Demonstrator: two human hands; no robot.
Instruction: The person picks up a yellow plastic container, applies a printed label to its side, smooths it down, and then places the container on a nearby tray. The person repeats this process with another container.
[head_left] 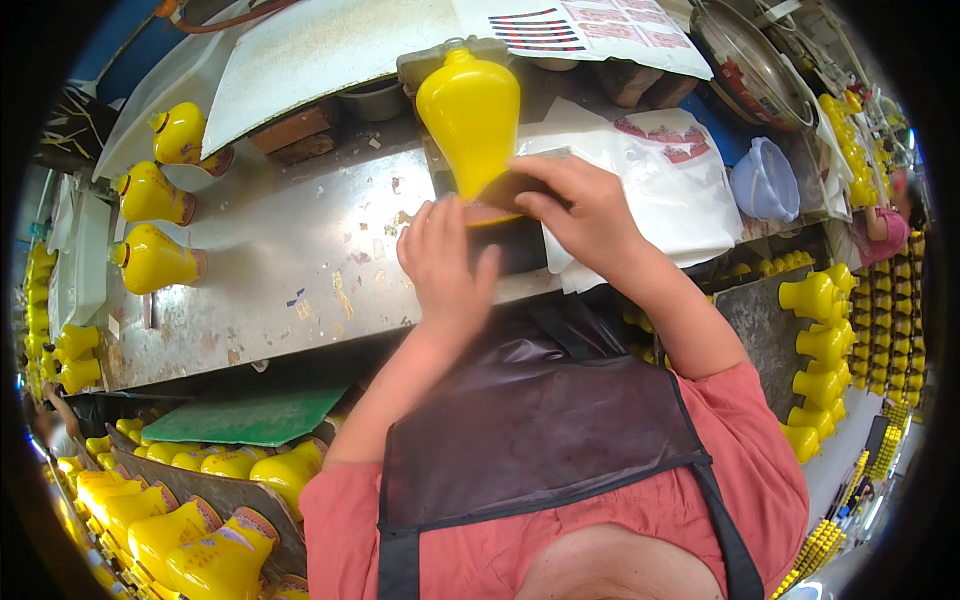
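A glossy yellow vase point(470, 110) lies in front of me, its narrow neck pointing away and resting on a grey block point(410, 68). At the vase's near end, my left hand point(445, 265) lies with its fingers stretched out and its thumb apart, touching the base edge. My right hand point(585, 205) is bent over the right side of that end, thumb and fingers drawn together around a dark, flat piece whose kind I cannot make out. A reddish band shows at the base between the hands, partly hidden by the fingers.
Three yellow vases point(160, 257) lie at the left of the metal table point(270, 290). White sheets point(650, 200) and a pale blue basket point(765, 180) are on the right. A sheet with printed strips point(540, 30) lies at the back. More vases point(190, 535) fill racks at both sides.
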